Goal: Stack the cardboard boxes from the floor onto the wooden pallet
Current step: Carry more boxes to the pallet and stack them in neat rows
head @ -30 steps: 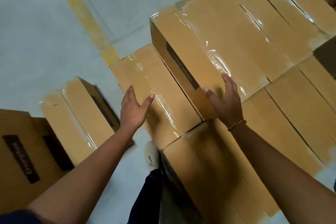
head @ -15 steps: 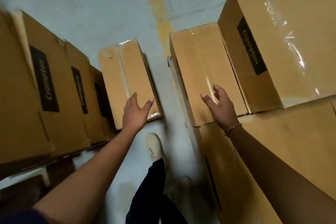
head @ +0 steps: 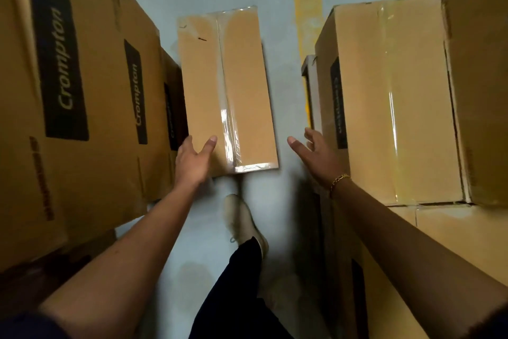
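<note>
A long taped cardboard box [head: 228,85] lies flat on the grey floor straight ahead. My left hand [head: 193,161] is open over its near left corner, fingers spread; whether it touches is unclear. My right hand [head: 316,155] is open in the air to the right of the box, beside the stacked boxes [head: 390,107] on the right. The pallet under that stack is hidden. Both hands hold nothing.
Tall branded boxes [head: 79,85] stand in a row along the left. A yellow floor line [head: 306,0] runs away between the floor box and the right stack. My foot in a beige shoe [head: 242,221] stands in the narrow aisle.
The view has swung left from the right-hand stack to the box on the floor. Both hands left the stacked boxes and now reach down toward the floor box.
</note>
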The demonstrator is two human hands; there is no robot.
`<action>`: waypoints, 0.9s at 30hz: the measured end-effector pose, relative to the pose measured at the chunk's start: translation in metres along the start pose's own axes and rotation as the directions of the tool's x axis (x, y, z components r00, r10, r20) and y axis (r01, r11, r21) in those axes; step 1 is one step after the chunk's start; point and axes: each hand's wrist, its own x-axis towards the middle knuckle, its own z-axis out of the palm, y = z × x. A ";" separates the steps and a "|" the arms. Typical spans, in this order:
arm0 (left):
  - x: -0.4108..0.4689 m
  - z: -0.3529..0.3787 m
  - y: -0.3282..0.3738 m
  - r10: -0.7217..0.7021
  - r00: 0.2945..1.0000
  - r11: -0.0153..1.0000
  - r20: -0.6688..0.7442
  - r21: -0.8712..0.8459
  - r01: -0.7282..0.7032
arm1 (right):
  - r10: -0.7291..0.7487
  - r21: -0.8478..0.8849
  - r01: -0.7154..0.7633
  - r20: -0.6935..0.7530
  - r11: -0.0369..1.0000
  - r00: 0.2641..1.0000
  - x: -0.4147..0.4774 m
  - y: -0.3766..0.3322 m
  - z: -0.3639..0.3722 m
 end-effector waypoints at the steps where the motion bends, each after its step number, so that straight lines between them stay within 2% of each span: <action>1: 0.013 0.002 -0.005 -0.012 1.000 1.000 -0.007 -0.018 0.012 | 0.011 -0.001 -0.011 0.012 1.000 1.000 0.015 0.003 0.010; 7: 0.078 0.030 -0.040 -0.100 0.995 0.983 -0.025 -0.155 0.095 | 0.078 -0.024 -0.077 0.082 0.997 0.994 0.096 0.034 0.061; 11: 0.116 0.048 -0.066 -0.175 0.985 0.960 -0.012 -0.225 0.167 | 0.117 -0.042 -0.114 0.076 0.993 0.990 0.136 0.060 0.085; 18: 0.166 0.067 -0.091 -0.248 0.968 0.922 -0.031 -0.315 0.226 | 0.100 0.016 -0.101 0.072 0.995 0.992 0.169 0.089 0.117; 21: 0.173 0.070 -0.093 -0.224 0.973 0.905 -0.056 -0.383 0.186 | 0.101 0.096 -0.105 0.040 0.990 0.994 0.179 0.098 0.123; 27: 0.153 0.071 -0.089 -0.104 0.992 0.931 -0.073 -0.359 0.071 | 0.086 0.213 -0.081 -0.013 0.974 0.996 0.169 0.097 0.121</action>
